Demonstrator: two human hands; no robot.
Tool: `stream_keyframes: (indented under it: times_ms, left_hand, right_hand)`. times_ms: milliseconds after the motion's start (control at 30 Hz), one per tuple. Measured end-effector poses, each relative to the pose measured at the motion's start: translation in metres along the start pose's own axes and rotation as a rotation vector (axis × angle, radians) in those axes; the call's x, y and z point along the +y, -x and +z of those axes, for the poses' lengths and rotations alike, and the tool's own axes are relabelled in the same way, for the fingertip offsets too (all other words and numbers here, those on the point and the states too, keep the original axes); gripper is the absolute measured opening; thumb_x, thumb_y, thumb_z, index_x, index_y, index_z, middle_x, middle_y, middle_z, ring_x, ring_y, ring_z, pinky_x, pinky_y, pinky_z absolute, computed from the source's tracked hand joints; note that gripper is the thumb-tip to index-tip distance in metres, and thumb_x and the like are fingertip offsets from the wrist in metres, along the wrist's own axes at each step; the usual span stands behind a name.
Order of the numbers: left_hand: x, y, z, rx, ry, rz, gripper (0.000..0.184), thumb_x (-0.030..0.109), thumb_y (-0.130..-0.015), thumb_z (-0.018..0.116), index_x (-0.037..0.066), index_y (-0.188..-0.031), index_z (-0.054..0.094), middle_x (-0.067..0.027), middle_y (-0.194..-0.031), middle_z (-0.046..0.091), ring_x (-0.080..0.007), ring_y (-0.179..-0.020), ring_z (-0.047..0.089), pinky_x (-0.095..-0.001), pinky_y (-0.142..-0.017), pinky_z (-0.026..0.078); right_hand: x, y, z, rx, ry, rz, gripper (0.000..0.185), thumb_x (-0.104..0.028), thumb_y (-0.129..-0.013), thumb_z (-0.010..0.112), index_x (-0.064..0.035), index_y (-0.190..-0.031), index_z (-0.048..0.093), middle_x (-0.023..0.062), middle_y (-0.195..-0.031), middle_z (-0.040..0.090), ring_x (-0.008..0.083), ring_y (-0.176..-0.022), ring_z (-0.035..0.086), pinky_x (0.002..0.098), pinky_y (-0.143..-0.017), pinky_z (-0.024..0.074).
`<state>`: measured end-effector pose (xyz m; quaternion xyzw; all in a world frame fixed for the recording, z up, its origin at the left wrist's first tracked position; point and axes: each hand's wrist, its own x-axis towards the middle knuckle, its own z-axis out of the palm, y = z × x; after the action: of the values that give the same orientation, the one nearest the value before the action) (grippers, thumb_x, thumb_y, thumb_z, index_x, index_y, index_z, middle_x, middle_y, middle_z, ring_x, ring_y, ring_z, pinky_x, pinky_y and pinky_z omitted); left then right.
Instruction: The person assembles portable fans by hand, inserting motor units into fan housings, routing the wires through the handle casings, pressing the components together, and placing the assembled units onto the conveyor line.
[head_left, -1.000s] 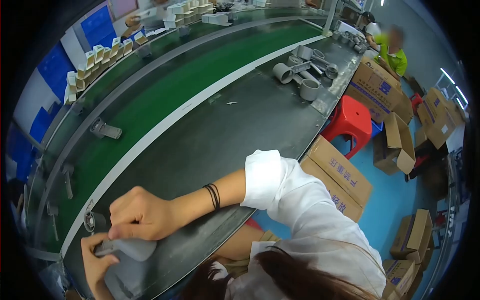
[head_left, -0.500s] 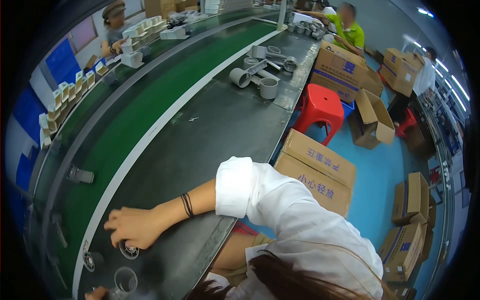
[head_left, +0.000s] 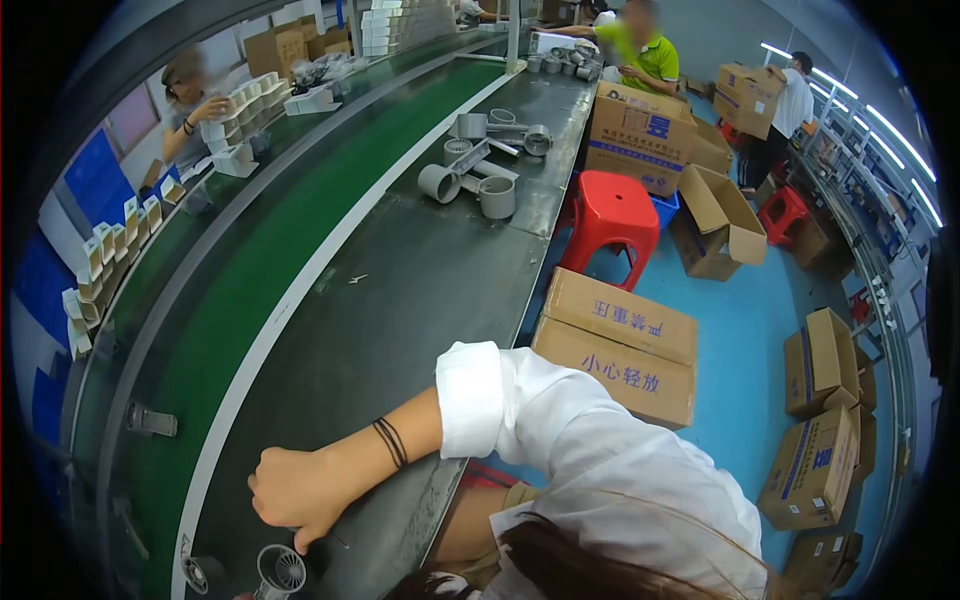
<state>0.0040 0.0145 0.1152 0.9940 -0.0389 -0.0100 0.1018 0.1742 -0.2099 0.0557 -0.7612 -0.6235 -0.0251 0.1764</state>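
Note:
My right hand point(head_left: 300, 492) hovers over or rests on the dark bench, fingers curled in and thumb pointing down. What it holds, if anything, is hidden. Just below the thumb is a clear-grey cup-shaped plastic part point(head_left: 283, 568) with radial fins visible inside. A sliver of skin at the bottom edge beside this part appears to be my left hand point(head_left: 243, 597); its fingers are mostly out of frame. A grey round fitting point(head_left: 205, 574) lies on its side near the white line.
Grey pipe-like fittings point(head_left: 480, 170) lie farther up the bench. A green conveyor belt point(head_left: 250, 270) carries a clear part point(head_left: 152, 420). Across it, a person handles white housings point(head_left: 235, 160). A red stool point(head_left: 615, 220) and cardboard boxes point(head_left: 620, 345) stand at my right.
The view has shifted, so the bench scene sits differently. My right hand has come away from the round grey part it was over, its fingers now curled. My left hand has mostly left the frame.

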Motion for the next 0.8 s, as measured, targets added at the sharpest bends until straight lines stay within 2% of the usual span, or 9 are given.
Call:
stream_keyframes:
  times_ms: [167, 267, 367, 667, 800]
  left_hand:
    - [0.004, -0.011, 0.032, 0.177, 0.002, 0.146, 0.044, 0.032, -0.068, 0.082, 0.004, -0.098, 0.068, -0.0199, -0.086, 0.067, -0.0392, -0.075, 0.063, -0.0419, -0.071, 0.051]
    - [0.014, -0.02, 0.039, 0.207, 0.02, 0.148, 0.043, 0.03, -0.069, 0.082, 0.003, -0.099, 0.068, -0.0199, -0.086, 0.067, -0.0383, -0.077, 0.064, -0.0415, -0.072, 0.051]
    - [0.022, -0.028, 0.041, 0.196, 0.029, 0.146, 0.043, 0.029, -0.069, 0.082, 0.002, -0.1, 0.068, -0.0212, -0.086, 0.067, -0.0383, -0.078, 0.064, -0.041, -0.073, 0.051]
    - [0.042, -0.042, 0.043, 0.166, 0.12, 0.144, 0.044, 0.026, -0.07, 0.081, 0.0, -0.103, 0.066, -0.0239, -0.091, 0.066, -0.0396, -0.083, 0.063, -0.0421, -0.077, 0.05]
    - [0.048, -0.048, 0.045, 0.144, 0.153, 0.126, 0.045, 0.025, -0.07, 0.082, 0.0, -0.103, 0.066, -0.0239, -0.092, 0.066, -0.0395, -0.085, 0.063, -0.042, -0.079, 0.05]
  right_hand:
    - [0.008, 0.017, -0.003, 0.151, 0.06, 0.152, 0.046, -0.043, -0.062, 0.076, 0.001, -0.067, 0.062, 0.0147, -0.068, 0.062, 0.0309, -0.065, 0.063, 0.0376, -0.053, 0.0463]
    - [0.008, 0.025, -0.014, 0.035, -0.034, 0.266, 0.039, -0.035, -0.062, 0.076, 0.0012, -0.066, 0.062, 0.0148, -0.067, 0.063, 0.0308, -0.065, 0.064, 0.0381, -0.052, 0.0462]
    - [0.009, 0.032, -0.022, 0.045, 0.003, 0.339, 0.034, -0.029, -0.062, 0.076, 0.0012, -0.066, 0.061, 0.0152, -0.068, 0.063, 0.0312, -0.065, 0.064, 0.0387, -0.054, 0.0474]
    - [0.026, 0.055, -0.027, 0.106, -0.077, 0.477, 0.048, -0.026, -0.068, 0.076, 0.0075, -0.095, 0.053, 0.0193, -0.075, 0.061, 0.0341, -0.07, 0.064, 0.0413, -0.057, 0.0491]
    - [0.026, 0.06, -0.032, 0.096, -0.08, 0.498, 0.047, -0.023, -0.068, 0.076, 0.0076, -0.096, 0.052, 0.0189, -0.076, 0.06, 0.033, -0.071, 0.063, 0.0395, -0.056, 0.049]
